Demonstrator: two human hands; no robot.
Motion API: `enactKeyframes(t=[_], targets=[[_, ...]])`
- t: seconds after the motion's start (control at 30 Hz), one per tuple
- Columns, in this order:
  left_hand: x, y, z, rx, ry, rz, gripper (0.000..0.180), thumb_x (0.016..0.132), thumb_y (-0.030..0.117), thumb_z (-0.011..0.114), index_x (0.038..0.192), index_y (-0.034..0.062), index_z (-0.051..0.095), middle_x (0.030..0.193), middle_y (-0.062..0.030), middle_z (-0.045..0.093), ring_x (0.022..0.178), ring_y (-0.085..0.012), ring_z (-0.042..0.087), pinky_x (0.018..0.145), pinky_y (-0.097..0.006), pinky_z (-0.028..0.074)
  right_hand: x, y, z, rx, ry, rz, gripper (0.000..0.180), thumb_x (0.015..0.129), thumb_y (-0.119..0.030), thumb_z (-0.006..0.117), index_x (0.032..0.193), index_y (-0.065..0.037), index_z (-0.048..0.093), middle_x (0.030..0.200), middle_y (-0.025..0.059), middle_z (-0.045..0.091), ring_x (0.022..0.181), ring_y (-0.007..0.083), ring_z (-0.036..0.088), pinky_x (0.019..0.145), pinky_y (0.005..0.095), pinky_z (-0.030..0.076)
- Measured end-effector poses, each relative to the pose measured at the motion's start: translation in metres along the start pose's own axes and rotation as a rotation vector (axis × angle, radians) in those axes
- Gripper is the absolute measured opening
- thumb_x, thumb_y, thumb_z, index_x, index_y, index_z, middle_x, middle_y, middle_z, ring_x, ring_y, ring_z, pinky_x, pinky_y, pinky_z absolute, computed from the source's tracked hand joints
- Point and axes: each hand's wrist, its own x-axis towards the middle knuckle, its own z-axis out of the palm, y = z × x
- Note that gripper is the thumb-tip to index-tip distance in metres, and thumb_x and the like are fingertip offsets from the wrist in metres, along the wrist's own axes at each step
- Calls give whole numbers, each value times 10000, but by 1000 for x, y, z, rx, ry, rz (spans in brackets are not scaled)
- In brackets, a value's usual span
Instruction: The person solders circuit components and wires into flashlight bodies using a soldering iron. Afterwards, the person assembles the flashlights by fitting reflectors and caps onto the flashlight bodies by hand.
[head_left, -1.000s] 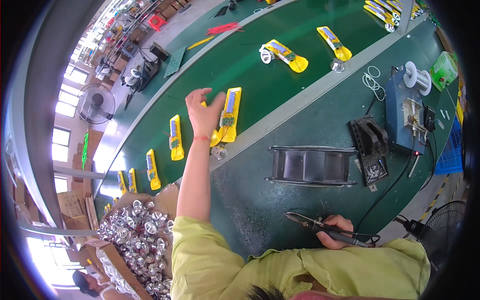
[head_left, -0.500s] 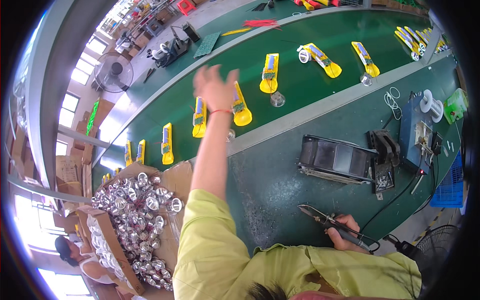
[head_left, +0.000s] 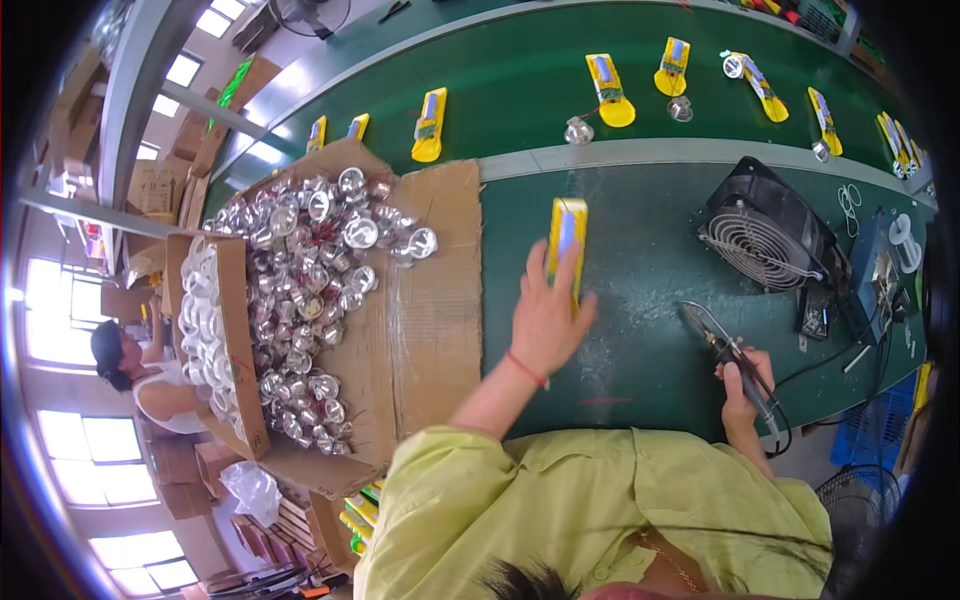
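My left hand (head_left: 548,322) is over the green bench, its fingers and thumb closed about a yellow flashlight housing (head_left: 568,218) with a bluish-grey cylinder inside. The hand covers the lower part of that housing. In my right hand (head_left: 746,388) is a soldering iron (head_left: 722,346), its metal end pointing up and left above the bench. A thin curved metal piece runs beside the iron's tip. Pale residue (head_left: 640,290) is scattered on the bench between the two hands.
More yellow housings (head_left: 610,92) lie along the green belt (head_left: 520,90), some with silver reflectors. Left of the bench, reflectors (head_left: 300,270) are heaped on cardboard (head_left: 435,300). A black fan (head_left: 765,225), blue device (head_left: 872,285) and wire spool (head_left: 904,245) stand right. Another person (head_left: 160,390) is far left.
My left arm, stretched over the belt before, has come back to the bench with a yellow flashlight housing. The view has shifted. My right hand still grips the soldering iron.
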Motion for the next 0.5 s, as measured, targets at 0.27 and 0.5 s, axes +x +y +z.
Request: enactKeyframes(t=[0.27, 0.5], targets=[[53, -128, -103, 746, 635, -210, 343, 686, 430, 695, 794, 105, 686, 1055, -130, 551, 1064, -325, 446, 893, -505, 325, -8, -26, 52, -23, -106, -77, 168, 805, -83, 605, 896, 3, 493, 747, 82, 587, 638, 114, 569, 603, 240, 463], [32, -126, -83, 329, 158, -274, 219, 798, 330, 609, 803, 127, 692, 707, -51, 639, 820, -250, 592, 936, -455, 312, -16, -29, 65, 51, -157, -73, 176, 784, -82, 636, 880, 5, 517, 724, 88, 607, 652, 120, 588, 608, 245, 461]])
